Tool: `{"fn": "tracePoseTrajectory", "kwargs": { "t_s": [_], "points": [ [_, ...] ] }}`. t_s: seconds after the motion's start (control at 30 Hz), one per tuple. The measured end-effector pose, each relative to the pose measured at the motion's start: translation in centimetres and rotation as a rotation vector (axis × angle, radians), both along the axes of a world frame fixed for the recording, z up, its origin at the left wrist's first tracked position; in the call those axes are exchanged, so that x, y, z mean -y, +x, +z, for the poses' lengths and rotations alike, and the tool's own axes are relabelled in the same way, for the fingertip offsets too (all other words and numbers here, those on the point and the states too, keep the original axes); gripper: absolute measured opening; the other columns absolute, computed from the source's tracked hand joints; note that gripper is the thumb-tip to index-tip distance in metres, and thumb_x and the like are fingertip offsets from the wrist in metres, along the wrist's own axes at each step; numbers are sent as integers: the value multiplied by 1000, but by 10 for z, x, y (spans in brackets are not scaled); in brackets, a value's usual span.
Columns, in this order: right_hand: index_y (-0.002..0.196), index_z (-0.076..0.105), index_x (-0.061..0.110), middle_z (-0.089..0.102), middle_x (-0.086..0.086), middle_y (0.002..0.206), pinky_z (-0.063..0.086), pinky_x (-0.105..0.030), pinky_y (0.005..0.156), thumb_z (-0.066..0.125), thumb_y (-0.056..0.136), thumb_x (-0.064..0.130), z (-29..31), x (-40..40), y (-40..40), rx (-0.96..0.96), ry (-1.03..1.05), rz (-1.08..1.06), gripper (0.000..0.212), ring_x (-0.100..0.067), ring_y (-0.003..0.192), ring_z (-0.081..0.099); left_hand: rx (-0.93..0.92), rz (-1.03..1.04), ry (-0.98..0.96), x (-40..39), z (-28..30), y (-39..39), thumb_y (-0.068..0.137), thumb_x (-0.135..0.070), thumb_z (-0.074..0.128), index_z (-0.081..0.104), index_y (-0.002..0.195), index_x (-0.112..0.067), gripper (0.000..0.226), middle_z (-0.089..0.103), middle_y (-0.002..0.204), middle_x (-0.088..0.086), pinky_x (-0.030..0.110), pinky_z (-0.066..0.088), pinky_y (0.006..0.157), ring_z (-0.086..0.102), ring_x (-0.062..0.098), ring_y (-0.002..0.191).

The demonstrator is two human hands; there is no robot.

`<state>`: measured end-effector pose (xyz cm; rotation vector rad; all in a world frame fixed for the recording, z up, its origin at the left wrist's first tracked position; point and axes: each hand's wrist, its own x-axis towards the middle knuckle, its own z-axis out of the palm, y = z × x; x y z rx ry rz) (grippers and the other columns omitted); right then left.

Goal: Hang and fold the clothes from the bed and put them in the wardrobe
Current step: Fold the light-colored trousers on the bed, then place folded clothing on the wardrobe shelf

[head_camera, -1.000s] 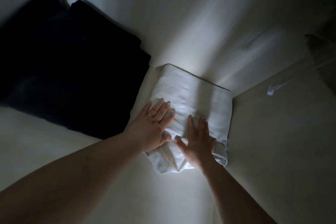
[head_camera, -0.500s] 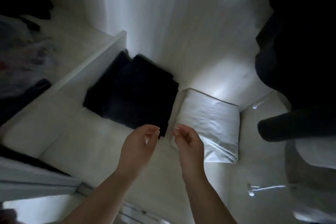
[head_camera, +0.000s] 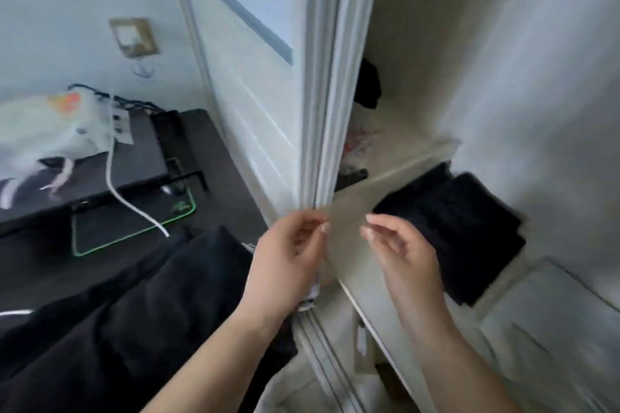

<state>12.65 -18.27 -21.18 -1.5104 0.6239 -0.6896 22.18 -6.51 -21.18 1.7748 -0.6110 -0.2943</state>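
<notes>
- both hands up in front of the open wardrobe [head_camera: 419,43], and neither one holds anything.
- left hand [head_camera: 288,265] hangs right at the edge of the wardrobe door [head_camera: 322,111], fingers loosely curled, thumb near the fingertips, nothing pinched between them.
- right hand [head_camera: 399,255] sits just beside it, a gap between the two, palm turned inward, fingers relaxed and bent, empty as well.
- inside, on the shelf [head_camera: 355,211], the folded black clothes [head_camera: 466,231] lie in a stack, beyond the right hand.
- next to that stack, lower right, there's the folded white garment [head_camera: 550,322], blurred but on the same shelf.
- further back in the next compartment, a dark item [head_camera: 369,84] and something pale with red marks; too smeared to name.
- off to the left, a dark desk [head_camera: 218,178] with a black monitor stand [head_camera: 134,157], a white cable [head_camera: 134,204] trailing down, and a mat with a green glowing edge [head_camera: 134,235].
- a white bird [head_camera: 50,131] stands on the stand, motion-blurred.
- black fabric [head_camera: 117,329] fills the lower left, beneath the left forearm.
</notes>
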Motion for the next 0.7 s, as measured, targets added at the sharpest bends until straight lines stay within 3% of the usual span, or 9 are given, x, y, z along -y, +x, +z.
{"fn": "tracePoseTrajectory", "kwargs": {
  "t_s": [0.13, 0.27, 0.37, 0.53, 0.7],
  "points": [
    [88, 68, 24, 73, 14, 85, 47, -8, 75, 63, 87, 3, 23, -53, 21, 33, -9, 248, 22, 1, 86, 67, 21, 228, 2, -80, 21, -12, 91, -24, 63, 68, 91, -31, 9, 71, 87, -14, 25, 52, 81, 66, 3, 83],
    [84, 68, 25, 72, 14, 81, 48, -7, 76, 62, 87, 4, 41, -117, 40, 71, -6, 469, 22, 0, 85, 67, 39, 505, -38, -159, 37, -27, 90, -24, 64, 69, 91, -31, 9, 71, 88, -15, 24, 51, 76, 65, 2, 80],
    [82, 71, 33, 72, 8, 84, 50, -14, 82, 65, 87, 7, 49, -169, 48, 84, -63, 602, 28, -7, 88, 68, 25, 660, -67, -216, 48, -44, 90, -21, 63, 68, 90, -32, 12, 72, 89, -15, 26, 53, 83, 67, 4, 86],
    [89, 68, 27, 71, 6, 86, 45, -4, 72, 63, 88, 10, 64, -267, 51, 87, -105, 866, 18, 4, 84, 65, 25, 904, -88, -313, 57, -80, 91, -25, 62, 67, 89, -34, 11, 71, 88, -18, 22, 52, 81, 66, 4, 85],
    [88, 68, 29, 71, 3, 89, 50, -14, 79, 63, 88, 11, 62, -361, 51, 95, -92, 1024, 19, -2, 87, 66, 3, 1063, -69, -400, 56, -109, 91, -26, 62, 66, 87, -37, 12, 71, 86, -18, 18, 50, 77, 65, 1, 83]
  ]
}}
